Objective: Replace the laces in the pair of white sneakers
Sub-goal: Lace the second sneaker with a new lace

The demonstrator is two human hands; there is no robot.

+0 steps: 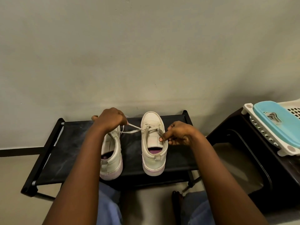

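My left hand (112,120) has a tight curled grip on the lace (131,131), drawn toward 9 o'clock from the right sneaker (153,153) on the black worktop (68,151). My right hand (178,133) pinches the same lace at the sneaker's 3 o'clock edge. I'd pull both sides evenly, keeping it flat.

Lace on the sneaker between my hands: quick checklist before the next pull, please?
1. Left hand grips the lace: ok.
2. Lace taut from that hand to the laced sneaker: ok, two strands stretched.
3. Right hand pinches the laced sneaker's eyelet edge: ok.
4. Laced sneaker flat on the black rack: ok.
5. Other sneaker clear of the strands: not ok, they run over its front.
6. Eyelets holding lace: cannot tell.
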